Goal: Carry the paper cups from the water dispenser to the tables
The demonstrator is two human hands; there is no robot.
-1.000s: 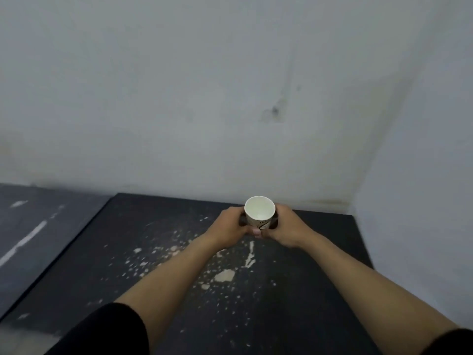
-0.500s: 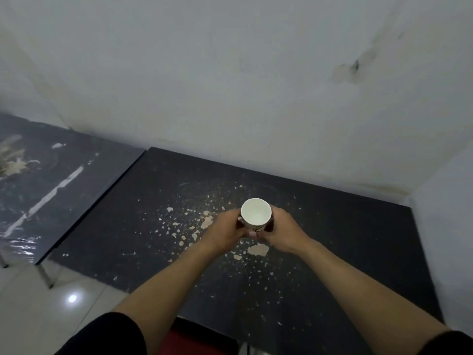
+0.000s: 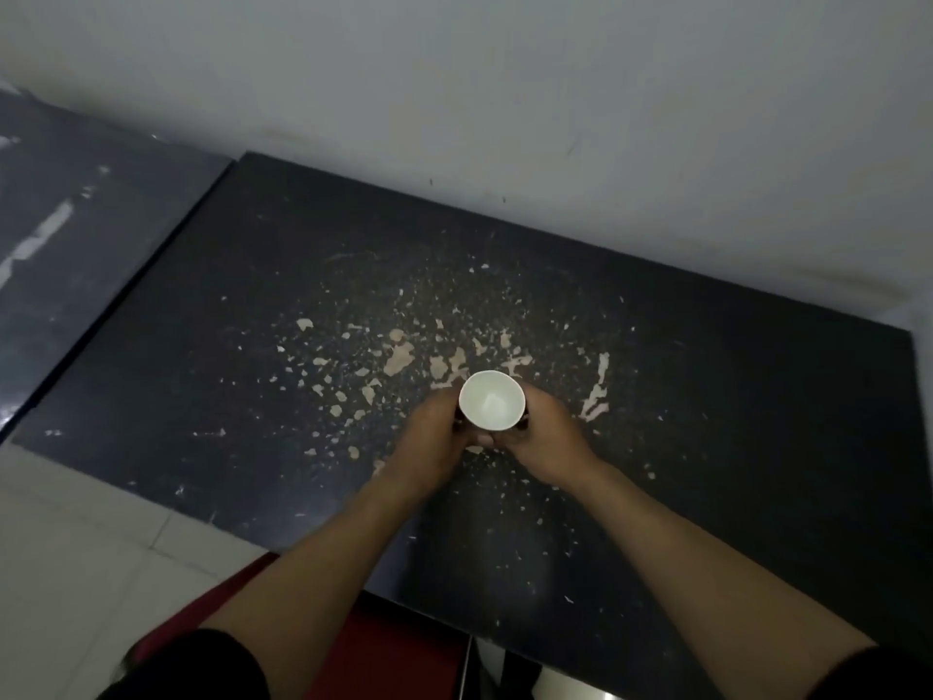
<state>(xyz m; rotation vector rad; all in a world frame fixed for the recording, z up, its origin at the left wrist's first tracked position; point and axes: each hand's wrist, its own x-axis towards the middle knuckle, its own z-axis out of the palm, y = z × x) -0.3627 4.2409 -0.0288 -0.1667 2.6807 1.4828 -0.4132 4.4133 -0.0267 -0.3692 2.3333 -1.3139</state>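
A white paper cup (image 3: 490, 400) is held upright between both of my hands, its open mouth facing the camera. My left hand (image 3: 433, 439) wraps its left side and my right hand (image 3: 548, 437) wraps its right side, fingertips meeting below the cup. The cup sits over the middle of a black table (image 3: 732, 421) whose top is worn with pale chipped patches. Whether the cup's base touches the table is hidden by my hands.
A second dark table (image 3: 75, 234) adjoins on the left. A white wall (image 3: 505, 93) runs behind both tables. Pale floor tiles (image 3: 75, 548) lie at lower left, and a red seat (image 3: 404, 649) sits under the near table edge.
The view has tilted downward and closer over the black table. The cup and both hands have sunk toward the tabletop, still gripping the same way.
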